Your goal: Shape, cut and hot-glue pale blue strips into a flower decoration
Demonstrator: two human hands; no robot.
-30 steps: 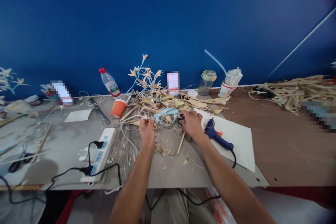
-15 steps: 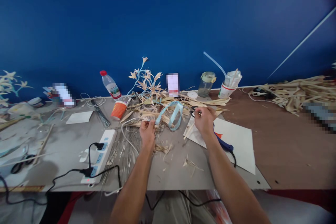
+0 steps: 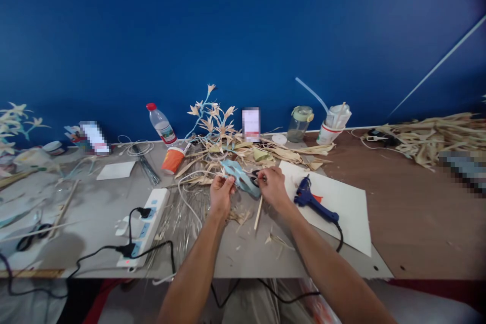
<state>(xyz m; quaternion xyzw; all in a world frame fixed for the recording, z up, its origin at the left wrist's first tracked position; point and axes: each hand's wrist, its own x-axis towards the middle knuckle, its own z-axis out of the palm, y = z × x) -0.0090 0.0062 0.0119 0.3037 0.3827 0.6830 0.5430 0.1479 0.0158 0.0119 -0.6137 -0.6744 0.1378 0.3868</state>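
Pinched in the fingers of my left hand [image 3: 221,195] is the end of a light-blue ribbon [image 3: 239,174], which loops loosely to the right. My right hand [image 3: 272,185] is closed around black-handled scissors [image 3: 255,176], close against the ribbon. The ribbon and my fingers hide the blades. A pale thin stick [image 3: 258,213] slants down from beneath my right hand; I cannot tell whether the hand touches it. Behind both hands stands a blue-wrapped branch with pale husk flowers [image 3: 208,122].
Dry husks [image 3: 273,152] lie behind the hands. Right of them, a blue glue gun [image 3: 317,205] rests on white board [image 3: 353,212]. To the left are a power strip [image 3: 146,233], an orange cup [image 3: 173,160] and a bottle [image 3: 162,126]. A phone [image 3: 251,124] leans at the wall.
My right hand has moved left and nearer my left hand, bringing the scissors up to the ribbon. The ribbon loop has bunched lower. The glue gun now shows fully.
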